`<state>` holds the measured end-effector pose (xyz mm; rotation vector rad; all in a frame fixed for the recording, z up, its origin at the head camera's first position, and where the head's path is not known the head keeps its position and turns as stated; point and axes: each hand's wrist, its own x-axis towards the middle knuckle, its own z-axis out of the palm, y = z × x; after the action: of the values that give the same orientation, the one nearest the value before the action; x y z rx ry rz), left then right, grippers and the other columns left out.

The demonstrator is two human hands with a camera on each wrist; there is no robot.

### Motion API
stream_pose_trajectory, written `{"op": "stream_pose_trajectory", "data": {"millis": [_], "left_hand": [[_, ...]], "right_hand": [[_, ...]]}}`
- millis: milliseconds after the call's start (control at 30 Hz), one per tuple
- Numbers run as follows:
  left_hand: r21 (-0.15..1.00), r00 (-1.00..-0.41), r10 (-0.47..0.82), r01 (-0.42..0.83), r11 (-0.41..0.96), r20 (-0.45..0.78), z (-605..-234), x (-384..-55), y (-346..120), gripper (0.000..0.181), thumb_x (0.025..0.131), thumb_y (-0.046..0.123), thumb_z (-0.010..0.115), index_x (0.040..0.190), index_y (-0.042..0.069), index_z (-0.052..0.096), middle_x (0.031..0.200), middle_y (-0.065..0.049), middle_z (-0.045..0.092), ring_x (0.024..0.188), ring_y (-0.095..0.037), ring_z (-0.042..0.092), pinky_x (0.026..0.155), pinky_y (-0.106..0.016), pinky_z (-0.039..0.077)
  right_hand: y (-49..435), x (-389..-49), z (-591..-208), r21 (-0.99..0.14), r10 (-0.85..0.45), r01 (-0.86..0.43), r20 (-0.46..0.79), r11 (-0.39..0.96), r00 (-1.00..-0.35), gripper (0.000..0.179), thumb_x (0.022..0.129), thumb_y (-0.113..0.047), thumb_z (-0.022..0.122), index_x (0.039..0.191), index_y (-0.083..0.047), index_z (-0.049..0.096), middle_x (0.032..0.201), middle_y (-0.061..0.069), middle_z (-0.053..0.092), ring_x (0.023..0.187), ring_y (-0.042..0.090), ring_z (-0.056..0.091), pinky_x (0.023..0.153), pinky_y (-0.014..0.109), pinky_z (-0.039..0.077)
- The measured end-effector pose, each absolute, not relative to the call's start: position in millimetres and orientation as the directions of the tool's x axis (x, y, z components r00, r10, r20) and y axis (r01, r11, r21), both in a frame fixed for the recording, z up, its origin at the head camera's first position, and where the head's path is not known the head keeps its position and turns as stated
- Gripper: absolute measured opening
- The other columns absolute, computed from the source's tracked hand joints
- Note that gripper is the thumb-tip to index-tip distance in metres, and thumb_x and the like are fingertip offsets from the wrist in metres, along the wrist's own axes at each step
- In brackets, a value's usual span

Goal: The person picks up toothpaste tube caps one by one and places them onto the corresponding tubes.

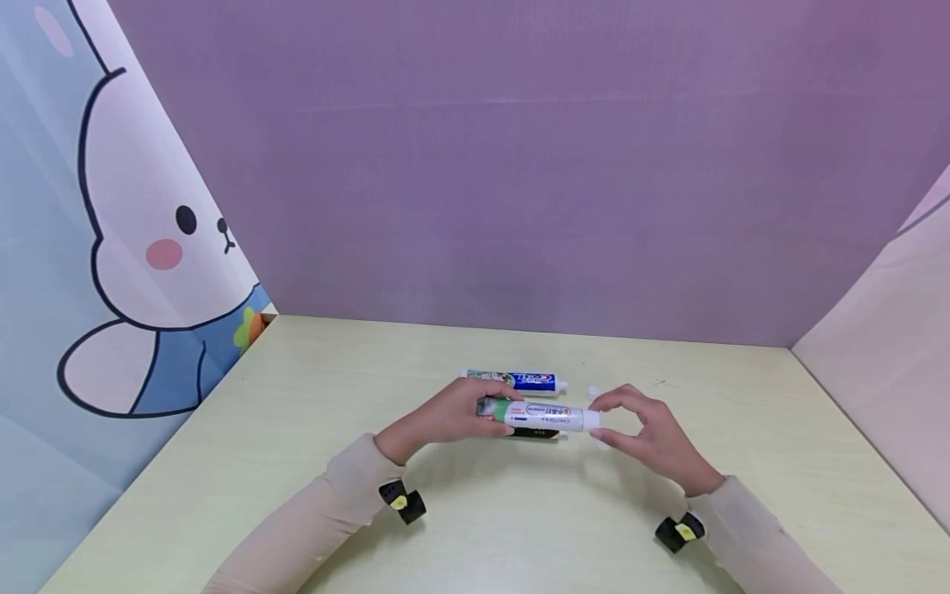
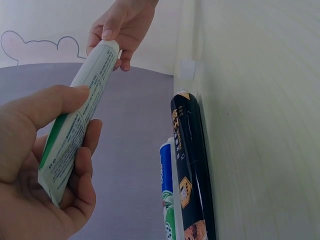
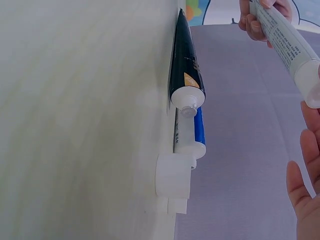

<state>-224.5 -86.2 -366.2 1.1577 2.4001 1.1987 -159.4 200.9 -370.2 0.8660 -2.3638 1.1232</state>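
Note:
My left hand [image 1: 462, 412] grips a white and green toothpaste tube [image 1: 545, 414] by its flat end, thumb on one side and fingers curled under. The tube is held above the table, its capped end towards the right. At that end my right hand [image 1: 656, 433] pinches the white cap [image 1: 590, 421] between thumb and forefinger. Below the held tube lies a black toothpaste tube [image 2: 190, 160], mostly covered by it in the head view. Behind lies a blue and green toothpaste tube [image 1: 534, 382]. Both lying tubes show bare nozzles in the right wrist view.
Two loose white caps stand on the pale table [image 1: 297, 511] to the right of the lying tubes: a nearer cap [image 3: 173, 176] and a farther cap [image 3: 177, 206]. A purple backdrop [image 1: 519, 181] closes off the back, and a cartoon-print cloth [image 1: 148, 272] hangs at the left.

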Motion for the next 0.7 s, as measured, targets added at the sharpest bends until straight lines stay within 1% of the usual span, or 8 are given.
{"op": "stream_pose_trajectory", "data": {"millis": [133, 300, 467, 567, 700], "left_hand": [[0.753, -0.665, 0.734, 0.554, 0.355, 0.143, -366.4, -224.9, -86.1, 0.031, 0.083, 0.017, 0.073, 0.112, 0.013, 0.065, 0.114, -0.007, 0.062, 0.079, -0.011, 0.055, 0.061, -0.022, 0.047], [0.751, -0.667, 0.733, 0.551, 0.363, 0.135, -368.3, -225.6, -85.7, 0.032, 0.083, 0.018, 0.073, 0.114, 0.013, 0.065, 0.115, -0.007, 0.062, 0.081, -0.011, 0.055, 0.062, -0.022, 0.047], [0.756, -0.664, 0.736, 0.548, 0.358, 0.133, -369.1, -224.6, -85.9, 0.032, 0.083, 0.018, 0.073, 0.114, 0.013, 0.065, 0.115, -0.007, 0.062, 0.082, -0.011, 0.055, 0.062, -0.022, 0.047], [0.761, -0.663, 0.737, 0.544, 0.354, 0.131, -368.6, -223.5, -86.1, 0.031, 0.083, 0.018, 0.073, 0.113, 0.013, 0.065, 0.115, -0.006, 0.062, 0.082, -0.011, 0.055, 0.063, -0.022, 0.047], [0.756, -0.66, 0.739, 0.55, 0.355, 0.133, -368.6, -222.4, -86.5, 0.03, 0.084, 0.017, 0.072, 0.113, 0.014, 0.065, 0.113, -0.005, 0.063, 0.083, -0.011, 0.055, 0.063, -0.021, 0.046]], "right_hand": [[200.1, -157.8, -367.9, -0.579, -0.347, -0.641, 0.544, 0.504, -0.764, 0.03, 0.068, 0.008, 0.078, 0.094, -0.005, 0.068, 0.092, 0.003, 0.066, 0.086, 0.002, 0.055, 0.079, 0.022, 0.042], [202.3, -159.2, -371.1, -0.596, -0.341, -0.625, 0.528, 0.505, -0.778, 0.028, 0.069, 0.008, 0.077, 0.093, -0.004, 0.068, 0.091, 0.002, 0.066, 0.085, 0.003, 0.055, 0.078, 0.023, 0.041], [211.5, -168.3, -389.0, -0.617, -0.332, -0.604, 0.507, 0.504, -0.795, 0.03, 0.071, 0.003, 0.078, 0.096, -0.011, 0.069, 0.095, -0.002, 0.066, 0.087, 0.004, 0.055, 0.08, 0.025, 0.04], [213.1, -169.4, -391.7, -0.622, -0.336, -0.603, 0.503, 0.499, -0.796, 0.03, 0.072, 0.0, 0.078, 0.098, -0.013, 0.069, 0.097, -0.004, 0.066, 0.088, 0.004, 0.055, 0.081, 0.026, 0.04], [214.4, -170.8, -393.9, -0.628, -0.342, -0.601, 0.495, 0.495, -0.799, 0.029, 0.074, -0.002, 0.078, 0.099, -0.014, 0.068, 0.098, -0.004, 0.066, 0.091, 0.008, 0.057, 0.082, 0.029, 0.042]]}}
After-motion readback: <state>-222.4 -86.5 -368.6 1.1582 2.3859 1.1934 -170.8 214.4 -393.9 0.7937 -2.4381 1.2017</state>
